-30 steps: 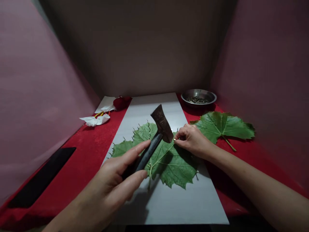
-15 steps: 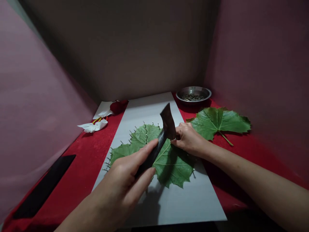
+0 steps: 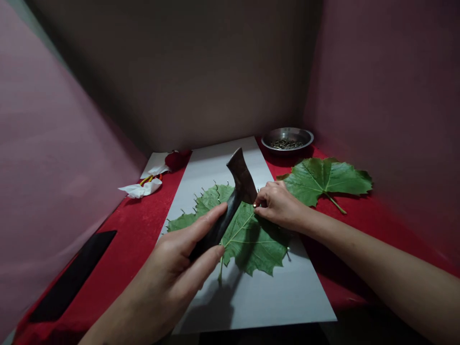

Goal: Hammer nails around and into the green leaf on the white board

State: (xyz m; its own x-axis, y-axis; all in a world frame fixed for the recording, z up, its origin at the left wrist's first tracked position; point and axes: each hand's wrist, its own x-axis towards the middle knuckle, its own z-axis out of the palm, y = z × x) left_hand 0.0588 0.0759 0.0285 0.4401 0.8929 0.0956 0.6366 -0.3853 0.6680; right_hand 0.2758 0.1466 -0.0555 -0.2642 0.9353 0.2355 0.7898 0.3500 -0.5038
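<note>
My left hand [image 3: 187, 254] is wrapped round the dark handle of a hammer [image 3: 242, 179], whose metal head is raised above a green leaf [image 3: 251, 239]. The leaf lies on a white board [image 3: 283, 297]. Several nails [image 3: 196, 195] stand along its upper left edge and one [image 3: 288, 250] at its right edge. At the leaf's upper right, my right hand [image 3: 273, 203] pinches a nail [image 3: 255, 205], its bright head showing at the fingertips. The hammer head hangs just left of those fingers.
A metal bowl of nails [image 3: 287, 140] sits at the back right. A second leaf [image 3: 327, 182] lies on the red cloth [image 3: 136, 239]. To the left are white tissue [image 3: 142, 188], a red object [image 3: 174, 161] and a black strip [image 3: 74, 275].
The hammer and my left hand have shifted left and slightly down, away from my right fingers. The nail head between my right fingertips now shows.
</note>
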